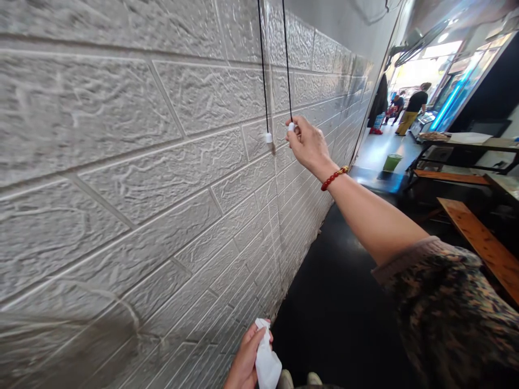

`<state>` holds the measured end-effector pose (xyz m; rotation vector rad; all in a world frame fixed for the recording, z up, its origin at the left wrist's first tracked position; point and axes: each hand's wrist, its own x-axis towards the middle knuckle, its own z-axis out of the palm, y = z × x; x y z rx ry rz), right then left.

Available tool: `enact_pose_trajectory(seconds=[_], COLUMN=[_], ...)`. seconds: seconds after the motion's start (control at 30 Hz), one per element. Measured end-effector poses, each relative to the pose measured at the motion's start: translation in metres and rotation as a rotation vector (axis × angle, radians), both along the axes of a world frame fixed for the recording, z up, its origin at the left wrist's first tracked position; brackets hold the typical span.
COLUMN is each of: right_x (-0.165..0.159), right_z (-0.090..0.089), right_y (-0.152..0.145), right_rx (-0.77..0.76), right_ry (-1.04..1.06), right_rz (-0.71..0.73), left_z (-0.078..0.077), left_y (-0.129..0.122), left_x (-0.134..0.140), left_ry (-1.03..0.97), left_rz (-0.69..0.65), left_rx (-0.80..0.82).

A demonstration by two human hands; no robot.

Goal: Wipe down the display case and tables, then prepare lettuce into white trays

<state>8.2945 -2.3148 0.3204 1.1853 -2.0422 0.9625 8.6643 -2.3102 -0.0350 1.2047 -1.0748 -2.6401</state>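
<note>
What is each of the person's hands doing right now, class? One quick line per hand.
Left hand: closed, holding a white tissue or cloth.
Right hand: closed, holding the white end piece of a black cord.

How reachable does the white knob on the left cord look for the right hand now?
Probably yes: the right hand is close to the left knob, and nothing visible stands between them. But its fingers hold the right knob, so it would likely need to let go first.

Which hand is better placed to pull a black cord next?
Probably the right hand: it pinches the white pull knob of one black cord, while the left hand, lower, holds white tissue.
</note>
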Motion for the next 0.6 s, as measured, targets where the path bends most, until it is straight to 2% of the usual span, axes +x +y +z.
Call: enact_pose_trajectory(seconds=[0.1,0.33,0.6], right_x=[0.005,0.008,-0.017], right_z=[-0.002,-0.012,0.003], right_y=[0.002,-0.006,0.003], right_rx=[0.076,0.224,0.116], right_ry=[0.071,0.127,0.024], right_rz=[-0.079,-0.083,-0.009], left_z=[0.001,0.004,0.004], left_y=[0.0,0.006,0.003], left_x=[-0.001,-0.008,-0.015], left_ry=[-0.002,-0.02,-0.036], left_rz=[-0.006,0.005,-0.023], left_rx=[-0.008,-0.009,0.012])
